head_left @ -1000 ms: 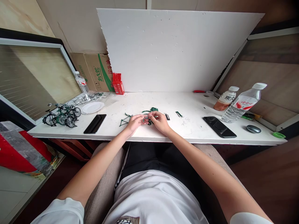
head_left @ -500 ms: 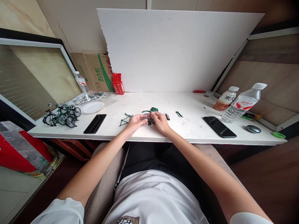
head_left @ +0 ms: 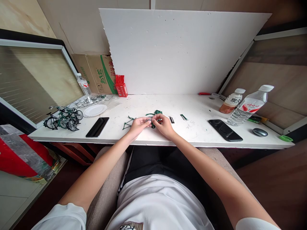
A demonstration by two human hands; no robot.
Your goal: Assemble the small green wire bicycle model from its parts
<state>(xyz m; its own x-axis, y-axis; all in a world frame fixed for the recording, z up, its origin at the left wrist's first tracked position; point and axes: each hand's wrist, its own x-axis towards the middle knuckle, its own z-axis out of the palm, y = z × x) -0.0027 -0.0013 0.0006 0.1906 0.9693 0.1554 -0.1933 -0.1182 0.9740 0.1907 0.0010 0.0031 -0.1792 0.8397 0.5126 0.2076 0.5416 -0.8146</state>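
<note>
My left hand (head_left: 139,125) is closed, its thumb and fingers pinching a small model bicycle part over the front of the table. Fingertip to fingertip with it, my right hand (head_left: 164,125) is closed on the same part. Fingers cover most of that part, so its exact shape is hidden. A dark green piece (head_left: 153,126) shows just below the fingertips. Left of my left hand lies a thin green bicycle frame (head_left: 127,124). Behind my right hand is a green piece (head_left: 158,112); a small black part (head_left: 171,119) and a green strip (head_left: 183,117) lie to its right.
Assembled model bicycles (head_left: 63,118) stand at the left, near white plates (head_left: 95,110) and a phone (head_left: 97,127). At the right are another phone (head_left: 225,130), a mouse (head_left: 260,132), a brown drink bottle (head_left: 232,101) and a water bottle (head_left: 250,105). A white board (head_left: 184,52) rises behind.
My right hand has shifted slightly left, and its fingers have curled closer to my left fingertips. The dark wheel-like part between the hands is now more covered. My left hand stays nearly still.
</note>
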